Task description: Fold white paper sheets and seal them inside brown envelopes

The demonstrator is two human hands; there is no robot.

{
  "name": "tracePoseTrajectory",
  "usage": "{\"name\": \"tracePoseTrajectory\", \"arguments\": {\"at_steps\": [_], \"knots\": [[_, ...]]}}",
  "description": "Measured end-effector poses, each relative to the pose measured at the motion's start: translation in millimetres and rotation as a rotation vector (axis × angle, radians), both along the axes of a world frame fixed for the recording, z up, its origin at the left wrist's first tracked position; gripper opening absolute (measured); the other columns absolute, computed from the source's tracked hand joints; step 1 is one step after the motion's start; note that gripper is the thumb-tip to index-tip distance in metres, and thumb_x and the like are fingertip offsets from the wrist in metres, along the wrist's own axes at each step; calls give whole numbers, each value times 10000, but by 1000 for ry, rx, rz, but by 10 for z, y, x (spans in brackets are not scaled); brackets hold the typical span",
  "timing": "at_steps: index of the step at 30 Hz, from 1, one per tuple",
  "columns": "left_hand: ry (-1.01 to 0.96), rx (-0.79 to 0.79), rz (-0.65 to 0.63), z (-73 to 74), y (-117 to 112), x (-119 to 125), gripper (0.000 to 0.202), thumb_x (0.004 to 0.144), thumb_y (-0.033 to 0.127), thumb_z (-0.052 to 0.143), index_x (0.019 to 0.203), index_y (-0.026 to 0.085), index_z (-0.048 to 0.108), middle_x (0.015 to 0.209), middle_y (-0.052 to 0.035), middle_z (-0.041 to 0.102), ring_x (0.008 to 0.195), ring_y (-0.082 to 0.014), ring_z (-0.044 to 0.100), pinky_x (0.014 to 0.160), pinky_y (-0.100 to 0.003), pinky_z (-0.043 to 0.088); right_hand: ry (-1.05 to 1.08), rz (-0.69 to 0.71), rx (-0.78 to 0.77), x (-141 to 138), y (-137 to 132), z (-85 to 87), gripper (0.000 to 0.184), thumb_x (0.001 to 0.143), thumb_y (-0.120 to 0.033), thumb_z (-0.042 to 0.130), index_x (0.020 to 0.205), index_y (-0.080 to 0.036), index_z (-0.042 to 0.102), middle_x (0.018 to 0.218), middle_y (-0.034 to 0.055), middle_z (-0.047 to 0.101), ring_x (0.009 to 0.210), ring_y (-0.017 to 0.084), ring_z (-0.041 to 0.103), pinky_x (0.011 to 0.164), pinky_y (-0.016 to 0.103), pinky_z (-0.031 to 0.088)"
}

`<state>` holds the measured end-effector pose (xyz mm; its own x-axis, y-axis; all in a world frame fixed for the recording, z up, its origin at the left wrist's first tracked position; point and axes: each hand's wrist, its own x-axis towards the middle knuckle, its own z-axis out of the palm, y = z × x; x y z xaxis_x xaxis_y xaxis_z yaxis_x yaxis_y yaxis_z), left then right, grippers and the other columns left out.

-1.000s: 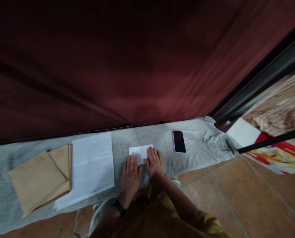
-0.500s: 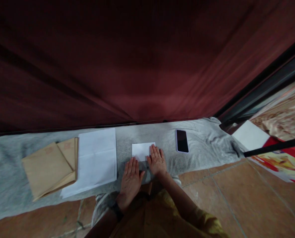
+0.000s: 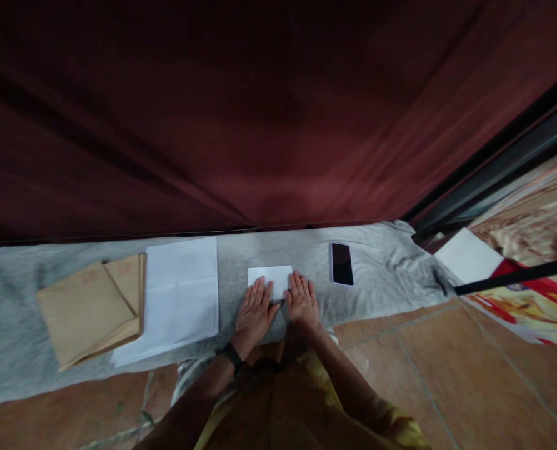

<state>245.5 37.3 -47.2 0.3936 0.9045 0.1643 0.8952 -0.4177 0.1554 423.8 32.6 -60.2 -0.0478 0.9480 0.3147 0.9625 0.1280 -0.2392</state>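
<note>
Dark red curtain fills the background above a grey cloth [image 3: 381, 275] spread on floor tiles. Your left hand [image 3: 255, 309] and right hand [image 3: 301, 303] lie open, palms down, side by side on the near edge of a small folded white paper [image 3: 269, 276], probably pinning it flat (nothing is gripped). A phone [image 3: 342, 264] lies to its right, with white sheets [image 3: 182, 297] and brown envelopes [image 3: 88, 309] to its left.

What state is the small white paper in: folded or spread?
Folded, it seems: the small white paper is far smaller than the big sheet; left hand and right hand press it flat.
</note>
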Motion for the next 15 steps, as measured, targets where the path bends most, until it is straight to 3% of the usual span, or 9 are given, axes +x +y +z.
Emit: {"name": "tracePoseTrajectory", "arguments": {"at_steps": [4,11,15], "knots": [[-5,15,-18,25,-3,8,627,1007,463,438,1571,198,371,1666,-162,279,1552,-291,240,1247,-492,246,2,-16,9,43,-7,45,530,1055,-260,349,1559,-103,390,1580,149,439,1486,281,375,1210,496,283],[7,-4,-20,51,14,10,597,982,302,403,1550,118,396,1640,-170,343,1543,-287,267,1250,-489,244,37,208,-79,-182,195,159,458,1057,-287,391,1481,-172,521,1581,70,459,1473,213,399,1230,422,284],[0,2,-21,8,2,-14,582,982,256,344,1533,81,415,1615,-164,392,1532,-263,299,1250,-471,259,32,218,-106,-230,240,146,452,1064,-310,416,1494,-204,507,1581,62,459,1475,204,397,1227,416,290]]}}
